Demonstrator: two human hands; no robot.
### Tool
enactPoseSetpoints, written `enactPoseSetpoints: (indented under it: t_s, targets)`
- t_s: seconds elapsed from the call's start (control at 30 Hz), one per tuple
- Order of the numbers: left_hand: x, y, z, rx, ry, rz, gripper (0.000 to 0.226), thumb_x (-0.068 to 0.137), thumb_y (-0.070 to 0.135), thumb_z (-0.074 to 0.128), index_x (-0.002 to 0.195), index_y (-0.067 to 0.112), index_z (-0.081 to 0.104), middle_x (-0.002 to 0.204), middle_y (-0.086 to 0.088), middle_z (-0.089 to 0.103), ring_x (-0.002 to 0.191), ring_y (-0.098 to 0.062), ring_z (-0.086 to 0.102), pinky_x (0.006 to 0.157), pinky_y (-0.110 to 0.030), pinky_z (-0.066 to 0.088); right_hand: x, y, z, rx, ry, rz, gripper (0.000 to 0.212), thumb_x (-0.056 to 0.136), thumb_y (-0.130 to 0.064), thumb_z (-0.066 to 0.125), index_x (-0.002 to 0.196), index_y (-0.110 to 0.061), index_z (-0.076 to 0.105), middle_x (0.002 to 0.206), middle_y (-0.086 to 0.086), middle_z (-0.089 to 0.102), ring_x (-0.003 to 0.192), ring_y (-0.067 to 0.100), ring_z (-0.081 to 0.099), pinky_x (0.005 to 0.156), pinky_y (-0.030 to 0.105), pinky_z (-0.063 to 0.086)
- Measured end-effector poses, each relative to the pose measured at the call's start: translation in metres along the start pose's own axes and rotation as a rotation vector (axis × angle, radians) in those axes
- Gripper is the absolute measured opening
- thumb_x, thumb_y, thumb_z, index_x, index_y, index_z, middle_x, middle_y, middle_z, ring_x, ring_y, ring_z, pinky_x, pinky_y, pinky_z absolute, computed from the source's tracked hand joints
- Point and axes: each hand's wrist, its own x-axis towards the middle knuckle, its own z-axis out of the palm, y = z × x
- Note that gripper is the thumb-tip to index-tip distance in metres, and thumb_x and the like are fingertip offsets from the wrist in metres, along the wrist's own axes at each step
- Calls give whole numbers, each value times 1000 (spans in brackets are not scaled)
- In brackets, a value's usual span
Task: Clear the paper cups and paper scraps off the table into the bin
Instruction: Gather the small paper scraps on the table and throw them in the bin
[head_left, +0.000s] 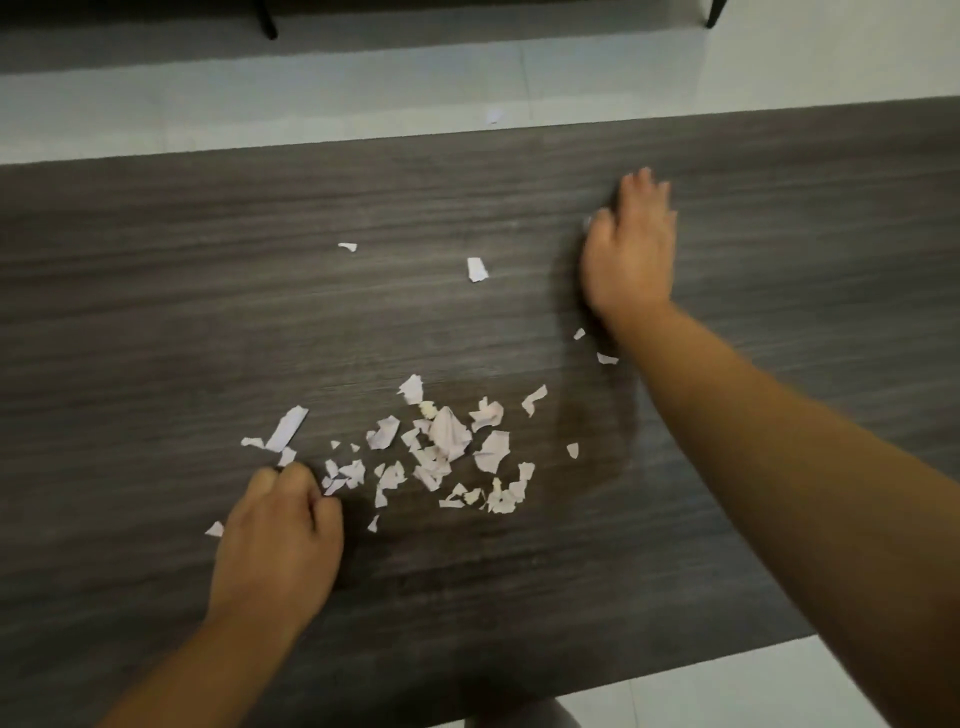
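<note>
A loose heap of white paper scraps (441, 447) lies on the dark wood-grain table (156, 312), near its front middle. Single scraps lie farther back, one (476, 269) in the middle and a smaller one (348, 247) to its left. My left hand (280, 535) rests at the heap's left edge with its fingers curled, touching scraps there. My right hand (631, 244) lies flat on the table at the back right, blurred, with a bit of white paper (588, 222) showing at its left edge. Two small scraps (605, 358) lie beside my right wrist. No cup or bin is in view.
The table's far edge runs across the top, with pale tiled floor (311, 98) beyond it. Dark furniture legs (267, 23) stand at the top left and top right. Pale floor also shows past the table's front right corner (779, 686).
</note>
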Motion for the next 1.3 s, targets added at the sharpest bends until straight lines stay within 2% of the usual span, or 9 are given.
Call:
enactPoseSetpoints:
  t_s: [0.13, 0.3, 0.47, 0.67, 0.9, 1.0, 1.1, 1.2, 1.3]
  targets:
    - [3, -4, 1, -37, 2, 7, 27, 98, 23, 54, 73, 24, 44, 81, 5, 44, 68, -10, 44, 65, -37, 38, -92, -65, 48, -21, -167, -319, 64, 109, -33, 35, 167, -7, 27, 177, 12, 18, 165, 30, 8, 134, 48, 5]
    - [2, -11, 0, -63, -15, 66, 24, 96, 25, 55, 75, 25, 42, 83, 9, 40, 73, -15, 46, 71, -37, 39, -185, -90, 63, 40, -373, -494, 60, 110, -30, 37, 166, -8, 32, 176, 7, 23, 165, 21, 8, 135, 43, 7]
    - [0, -24, 1, -104, -37, 146, 17, 97, 31, 47, 81, 26, 45, 86, 11, 41, 80, -14, 49, 73, -34, 43, -154, -115, 52, 79, -200, -443, 53, 103, -21, 50, 155, -12, 51, 161, 5, 50, 153, 19, 41, 126, 43, 32]
    - [10, -45, -2, -279, -156, 220, 14, 99, 33, 62, 85, 35, 61, 93, 16, 47, 83, -7, 56, 75, -24, 43, -104, -172, 87, -120, -281, -383, 63, 107, -28, 39, 168, -14, 29, 178, 4, 17, 165, 29, 7, 133, 53, 7]
    - [-4, -84, -36, -482, -148, 315, 9, 98, 38, 60, 89, 41, 63, 93, 20, 64, 88, -3, 64, 64, -12, 44, -227, -143, 78, -191, -452, -646, 57, 110, -28, 39, 166, -15, 35, 176, 0, 26, 165, 24, 12, 133, 49, 11]
    - [-7, -110, -46, -437, -71, 313, 13, 100, 33, 60, 98, 46, 64, 99, 22, 62, 94, -1, 63, 75, -17, 46, -217, -109, 52, -94, -356, -556, 55, 106, -29, 40, 158, -16, 50, 168, 0, 42, 161, 23, 24, 133, 44, 14]
    - [-7, -142, -47, -276, 109, 226, 28, 98, 20, 67, 124, 31, 70, 124, 7, 61, 118, -17, 59, 103, -43, 50, -177, -48, 16, 46, -55, -210, 52, 100, -21, 44, 147, -4, 60, 159, 14, 53, 155, 33, 38, 130, 45, 25]
    - [-3, -161, -43, -142, 194, 194, 52, 97, 13, 68, 149, 19, 58, 157, -5, 52, 153, -30, 39, 121, -60, 31, -148, 10, -7, 151, 107, 156, 58, 103, -25, 39, 157, -4, 48, 169, 12, 39, 162, 29, 24, 133, 39, 14]
    - [7, -161, -31, -157, 165, 293, 62, 98, 23, 52, 160, 14, 47, 170, -6, 40, 164, -26, 22, 131, -58, 17, -143, 34, 10, 121, 113, 169, 61, 107, -34, 32, 162, -9, 41, 174, 7, 30, 165, 24, 13, 134, 40, 6]
